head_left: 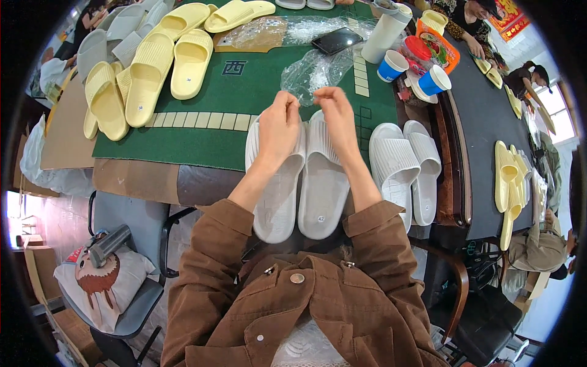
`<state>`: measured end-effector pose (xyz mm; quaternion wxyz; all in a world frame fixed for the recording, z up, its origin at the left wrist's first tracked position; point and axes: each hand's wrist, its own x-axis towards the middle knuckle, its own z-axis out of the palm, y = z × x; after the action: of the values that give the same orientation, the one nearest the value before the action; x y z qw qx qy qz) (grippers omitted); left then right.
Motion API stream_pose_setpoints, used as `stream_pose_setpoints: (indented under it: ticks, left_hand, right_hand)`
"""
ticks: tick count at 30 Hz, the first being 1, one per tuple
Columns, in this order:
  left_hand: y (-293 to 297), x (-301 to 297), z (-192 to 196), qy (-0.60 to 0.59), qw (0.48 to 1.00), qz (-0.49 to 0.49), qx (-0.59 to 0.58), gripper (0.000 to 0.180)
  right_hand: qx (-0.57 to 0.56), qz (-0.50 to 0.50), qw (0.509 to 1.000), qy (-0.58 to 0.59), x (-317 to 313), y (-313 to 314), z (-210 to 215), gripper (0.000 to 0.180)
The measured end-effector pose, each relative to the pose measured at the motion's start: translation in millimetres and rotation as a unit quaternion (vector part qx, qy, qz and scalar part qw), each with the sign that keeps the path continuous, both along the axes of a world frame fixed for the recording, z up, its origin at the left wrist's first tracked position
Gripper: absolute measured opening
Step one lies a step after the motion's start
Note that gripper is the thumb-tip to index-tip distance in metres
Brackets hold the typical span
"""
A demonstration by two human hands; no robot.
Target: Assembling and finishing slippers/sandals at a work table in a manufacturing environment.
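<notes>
A pair of light grey slide slippers lies side by side at the table's near edge, the left slipper (275, 199) and the right slipper (324, 192). Above the left slipper's strap is my left hand (280, 131), its thumb and fingers pinched together. My right hand (338, 119) is over the right slipper's strap, fingers bent in a pinch too. Whatever is between the fingertips is too small to make out. Just beyond them lies a clear plastic bag (315, 67) with small white bits in it; whether the left fingertips touch its edge I cannot tell.
Another pale grey pair (394, 160) is to the right. Yellow slippers (147, 73) and grey ones (125, 24) pile up at left on the green mat (238, 79). A phone (337, 40), white roll (385, 35) and paper cups (392, 65) stand beyond. Co-workers sit at the dark table (471, 116).
</notes>
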<state>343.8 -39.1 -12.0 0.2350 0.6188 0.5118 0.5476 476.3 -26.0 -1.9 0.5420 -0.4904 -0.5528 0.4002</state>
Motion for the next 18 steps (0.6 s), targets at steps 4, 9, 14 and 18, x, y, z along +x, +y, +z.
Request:
stream_pose_setpoints:
  ticks: [4, 9, 14, 18]
  left_hand:
    - [-3, -1, 6, -0.017, 0.999, -0.011, -0.039, 0.008]
    - [-9, 10, 12, -0.02, 0.997, 0.029, 0.072, 0.037]
    - [-3, 2, 4, 0.127, 0.974, 0.024, 0.186, 0.033]
    - [-3, -4, 3, 0.129, 0.984, -0.118, 0.022, 0.018]
  right_hand:
    - [-0.088, 0.074, 0.952, 0.282, 20, 11, -5, 0.042]
    - [-0.059, 0.075, 0.942, 0.322, 25, 13, -13, 0.037]
    - [0.068, 0.09, 0.951, 0.288, 9, -1, 6, 0.063]
    - [0.102, 0.12, 0.953, 0.258, 2, -6, 13, 0.074]
